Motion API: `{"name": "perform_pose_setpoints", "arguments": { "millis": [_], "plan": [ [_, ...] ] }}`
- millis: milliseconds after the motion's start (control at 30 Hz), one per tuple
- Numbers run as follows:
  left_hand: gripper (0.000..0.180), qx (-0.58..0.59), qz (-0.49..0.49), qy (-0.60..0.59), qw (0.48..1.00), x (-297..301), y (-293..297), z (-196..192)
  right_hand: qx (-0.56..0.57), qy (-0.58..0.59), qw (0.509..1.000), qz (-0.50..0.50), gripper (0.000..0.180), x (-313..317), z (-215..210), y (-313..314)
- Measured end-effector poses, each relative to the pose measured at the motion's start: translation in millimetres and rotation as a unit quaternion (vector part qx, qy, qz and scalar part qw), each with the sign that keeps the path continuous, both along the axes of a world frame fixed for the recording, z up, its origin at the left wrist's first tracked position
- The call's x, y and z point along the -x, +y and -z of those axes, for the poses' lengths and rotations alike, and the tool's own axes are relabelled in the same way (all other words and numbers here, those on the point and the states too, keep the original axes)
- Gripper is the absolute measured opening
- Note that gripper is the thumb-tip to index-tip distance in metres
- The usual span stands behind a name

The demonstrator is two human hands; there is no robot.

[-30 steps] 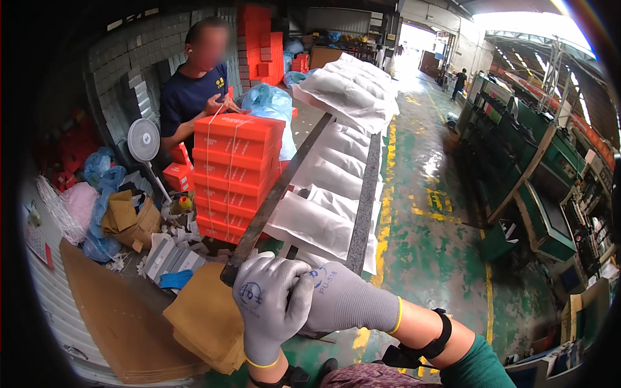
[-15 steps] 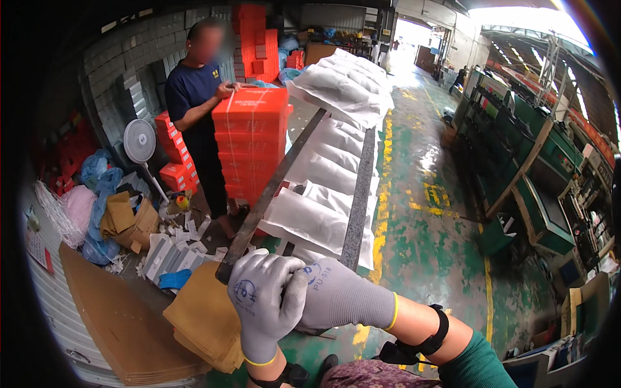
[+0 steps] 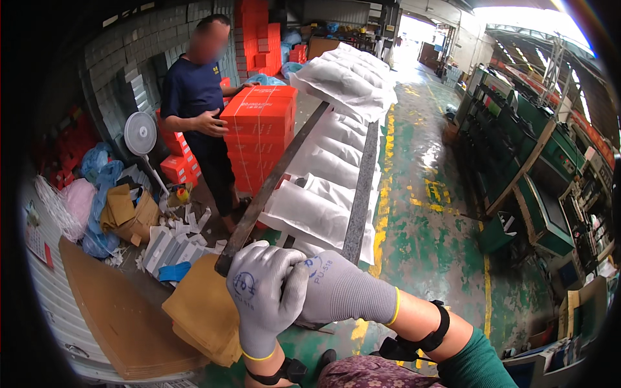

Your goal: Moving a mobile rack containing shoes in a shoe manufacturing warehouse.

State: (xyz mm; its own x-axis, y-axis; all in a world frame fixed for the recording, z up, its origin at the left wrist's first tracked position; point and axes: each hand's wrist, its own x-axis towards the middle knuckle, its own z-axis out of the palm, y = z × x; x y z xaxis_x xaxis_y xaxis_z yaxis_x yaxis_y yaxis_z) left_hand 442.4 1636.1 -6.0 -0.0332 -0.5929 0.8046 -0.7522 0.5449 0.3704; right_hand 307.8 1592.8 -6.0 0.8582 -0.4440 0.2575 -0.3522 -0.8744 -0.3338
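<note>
Both my hands wear grey gloves with yellow cuffs, pressed together by the near end of a long rack. My left hand [image 3: 262,291] is closed, its fingers curled and its thumb folded in against my right hand; what it grips is hidden. My right hand [image 3: 349,291] reaches in from the right, its fingers out of sight behind the left. Just beyond them run the rack's dark left rail [image 3: 275,184] and grey right rail [image 3: 361,194]. White sheets [image 3: 317,210] lie in rows along the rack, bulging over what they cover.
Left of the rack, another person [image 3: 194,90] touches a strapped stack of red boxes [image 3: 259,119]. A white fan [image 3: 140,134], brown cardboard [image 3: 204,310] and paper scraps stand or lie at left. Green machines [image 3: 546,207] line the right, beyond a yellow floor line [image 3: 384,194].
The other person's hands have parted, one now at the near side of the red stack, the other at its far top. The stack sits slightly further right. My hands have hardly moved.
</note>
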Motion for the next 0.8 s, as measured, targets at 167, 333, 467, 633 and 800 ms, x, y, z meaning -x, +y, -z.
{"name": "perform_pose_setpoints", "arguments": {
  "millis": [167, 333, 467, 633, 800],
  "plan": [
    [0.015, -0.001, -0.001, 0.003, 1.0, 0.1, 0.1, -0.5, 0.006, -0.023, 1.0, -0.008, 0.014, -0.2, 2.1, -1.5],
    [0.015, 0.001, -0.002, 0.002, 1.0, 0.7, -0.5, -0.4, 0.004, -0.01, 1.0, -0.008, 0.014, 1.6, -2.6, -1.4],
    [0.015, -0.005, 0.0, 0.006, 1.0, -0.1, -0.2, -0.2, -0.005, -0.002, 1.0, -0.013, 0.014, 1.3, -7.6, 0.5],
    [0.015, 0.003, 0.0, 0.001, 1.0, 0.5, -0.9, -1.7, -0.016, 0.011, 1.0, -0.007, 0.013, 2.0, -9.9, 0.7],
    [0.015, -0.002, -0.003, 0.0, 1.0, 1.1, -0.6, -1.3, 0.013, -0.01, 1.0, -0.015, 0.012, 2.1, -6.6, 0.0]
  ]
}}
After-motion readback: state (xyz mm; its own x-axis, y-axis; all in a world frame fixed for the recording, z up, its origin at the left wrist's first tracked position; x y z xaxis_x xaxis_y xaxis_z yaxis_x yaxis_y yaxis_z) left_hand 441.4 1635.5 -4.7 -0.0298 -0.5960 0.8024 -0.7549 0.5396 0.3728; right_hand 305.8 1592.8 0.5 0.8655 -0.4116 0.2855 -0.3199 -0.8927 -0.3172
